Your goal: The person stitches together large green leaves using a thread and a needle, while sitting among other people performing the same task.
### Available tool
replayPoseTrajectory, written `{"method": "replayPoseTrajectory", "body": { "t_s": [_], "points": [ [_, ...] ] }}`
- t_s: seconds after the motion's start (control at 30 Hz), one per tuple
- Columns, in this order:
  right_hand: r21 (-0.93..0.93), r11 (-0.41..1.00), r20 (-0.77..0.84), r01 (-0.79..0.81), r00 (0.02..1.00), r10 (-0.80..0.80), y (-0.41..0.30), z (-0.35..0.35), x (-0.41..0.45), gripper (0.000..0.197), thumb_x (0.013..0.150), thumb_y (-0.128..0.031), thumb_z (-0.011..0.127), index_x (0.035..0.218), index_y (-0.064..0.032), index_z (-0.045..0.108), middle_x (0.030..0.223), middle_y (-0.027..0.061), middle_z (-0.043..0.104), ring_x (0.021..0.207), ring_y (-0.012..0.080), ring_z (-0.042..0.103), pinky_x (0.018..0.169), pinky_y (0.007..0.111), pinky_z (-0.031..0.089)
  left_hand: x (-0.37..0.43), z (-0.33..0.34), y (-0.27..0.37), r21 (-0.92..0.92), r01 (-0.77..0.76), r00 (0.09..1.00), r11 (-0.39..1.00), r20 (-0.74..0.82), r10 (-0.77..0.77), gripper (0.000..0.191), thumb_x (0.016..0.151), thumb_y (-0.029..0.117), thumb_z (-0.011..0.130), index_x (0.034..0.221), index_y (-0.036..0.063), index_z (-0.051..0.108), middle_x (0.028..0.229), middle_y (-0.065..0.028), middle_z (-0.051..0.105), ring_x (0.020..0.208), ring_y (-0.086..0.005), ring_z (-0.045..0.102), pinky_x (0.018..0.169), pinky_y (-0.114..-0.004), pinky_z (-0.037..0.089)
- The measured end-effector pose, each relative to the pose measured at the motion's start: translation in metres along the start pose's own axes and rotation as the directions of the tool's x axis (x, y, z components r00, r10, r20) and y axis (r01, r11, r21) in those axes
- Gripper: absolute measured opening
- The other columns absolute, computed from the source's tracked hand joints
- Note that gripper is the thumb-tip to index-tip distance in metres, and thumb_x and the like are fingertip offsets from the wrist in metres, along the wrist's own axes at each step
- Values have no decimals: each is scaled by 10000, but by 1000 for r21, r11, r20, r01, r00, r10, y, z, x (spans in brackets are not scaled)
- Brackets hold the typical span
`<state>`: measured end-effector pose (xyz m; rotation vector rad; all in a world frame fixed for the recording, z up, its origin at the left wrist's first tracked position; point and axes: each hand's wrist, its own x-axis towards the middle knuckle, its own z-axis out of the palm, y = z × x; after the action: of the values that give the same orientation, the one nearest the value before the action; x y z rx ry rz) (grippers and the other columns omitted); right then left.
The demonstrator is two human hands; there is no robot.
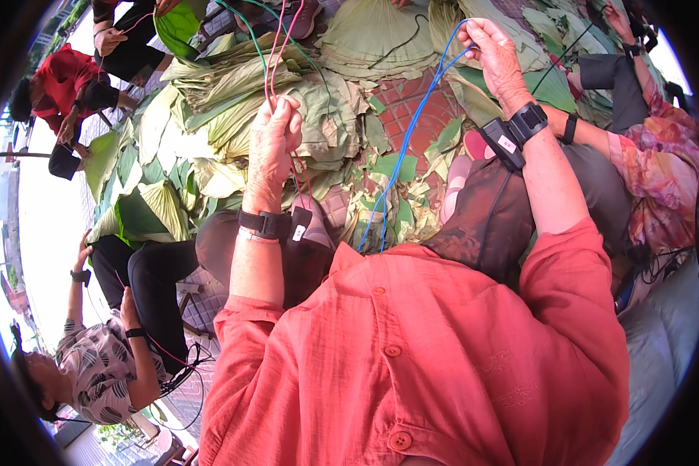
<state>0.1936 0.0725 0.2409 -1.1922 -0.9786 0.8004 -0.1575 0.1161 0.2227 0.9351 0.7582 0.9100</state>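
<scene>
My left hand (274, 137) is closed around pink cords (275, 52), whose strands run up past the top of the picture and hang below the fist. Green cords (256, 35) pass close behind them. Up at the right, my right hand (489, 52) pinches a bent length of blue cord (409, 137) between thumb and fingers. Its two strands slant down to my lap, just above the shirt collar. Beyond my hands lie heaps of large dried and green leaves (221, 128), some of them folded and stacked.
Leaf scraps (405, 218) litter the red paving (410, 110) between my knees. A person in a patterned shirt (102, 373) sits at the left, another in red (76, 76) is farther up. Close on my right sits a person in a tie-dyed shirt (655, 175), arm near mine.
</scene>
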Motion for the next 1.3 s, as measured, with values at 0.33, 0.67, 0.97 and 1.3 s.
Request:
{"method": "replayPoseTrajectory", "body": {
  "t_s": [0.33, 0.67, 0.97, 1.3],
  "points": [
    [75, 991, 174, -113, 980, 99, 11, 27, -1, 203, 862, -238, 516, 931, -55, 569, 839, 19, 575, 752, 92, 522, 731, 261, 432, -16, 22, 9, 131, 64, 945, 989, 312, -103, 233, 866, 297, 514, 859, 65, 524, 590, 43, 426, 482, -25, 300, 430, -164, 213],
    [103, 968, 495, -229, 856, 150, 2, 72, -13, 272, 870, -156, 463, 1105, -28, 510, 786, -22, 496, 655, 53, 450, 645, 193, 410, -9, 51, -1, 266, 99, 925, 959, 330, -187, 210, 878, 278, 497, 841, 75, 537, 590, 50, 443, 466, -19, 305, 423, -164, 215],
    [-68, 958, 391, -278, 876, 282, -12, 103, -28, 253, 861, -105, 406, 1074, -49, 530, 769, -14, 543, 572, 29, 426, 524, 164, 383, 12, 59, -33, 166, 67, 973, 984, 205, -101, 188, 913, 235, 440, 915, 79, 547, 709, 11, 572, 452, -11, 341, 395, -149, 243],
    [-238, 947, 58, -214, 970, 234, 15, 107, -26, 183, 839, -42, 421, 974, -23, 543, 758, -8, 537, 643, 67, 472, 583, 219, 428, 11, 104, -43, 43, 164, 882, 986, 441, -166, 233, 909, 271, 434, 841, 71, 532, 671, 11, 563, 488, -38, 383, 439, -169, 296]
  ]
}}
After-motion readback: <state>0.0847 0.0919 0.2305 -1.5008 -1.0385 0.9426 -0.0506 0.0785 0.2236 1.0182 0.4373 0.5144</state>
